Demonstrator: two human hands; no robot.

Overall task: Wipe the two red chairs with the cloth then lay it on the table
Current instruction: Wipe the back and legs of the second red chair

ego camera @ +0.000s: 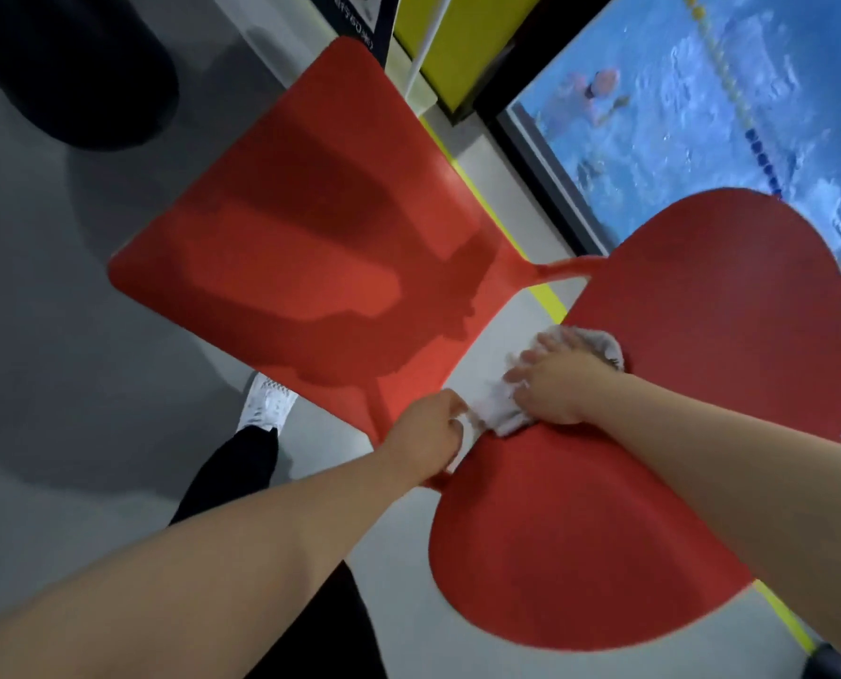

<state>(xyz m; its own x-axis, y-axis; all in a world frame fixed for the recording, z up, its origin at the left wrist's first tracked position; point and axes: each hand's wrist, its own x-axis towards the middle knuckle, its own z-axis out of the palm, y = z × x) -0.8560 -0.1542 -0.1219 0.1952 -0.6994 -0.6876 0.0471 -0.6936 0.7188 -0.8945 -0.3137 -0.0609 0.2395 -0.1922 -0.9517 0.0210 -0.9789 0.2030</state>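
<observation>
Under your head camera, two red chairs are showing from above: one squarish chair (281, 227) at left and one rounded chair (702, 335) at right, whose surface is dividing into two lobes. A thin red bar is running between them near the middle.

Cloth (499, 414): count one, white and bunched. It is lying on the left edge of the rounded chair, at the notch between the lobes, with part of it reaching past the edge over the grey floor (41, 335).

Hands: count two, both forearms bare and reaching forward.
- Your right hand (555, 384) is lying palm down on the cloth with its fingers straight and slightly spread, pressing the cloth against the chair. Its arm is crossing over the lower lobe.
- Your left hand (425, 436) is sitting just beside the right hand, fingers curled, apparently pinching the near end of the cloth at the chair's edge. The fingertips are partly hidden.

Also showing: one white shoe (267, 406) under the squarish chair's near corner, one yellow line (545, 291) running along the floor, one swimming pool picture (678, 115) at upper right, and one black round object (75, 66) at upper left.
</observation>
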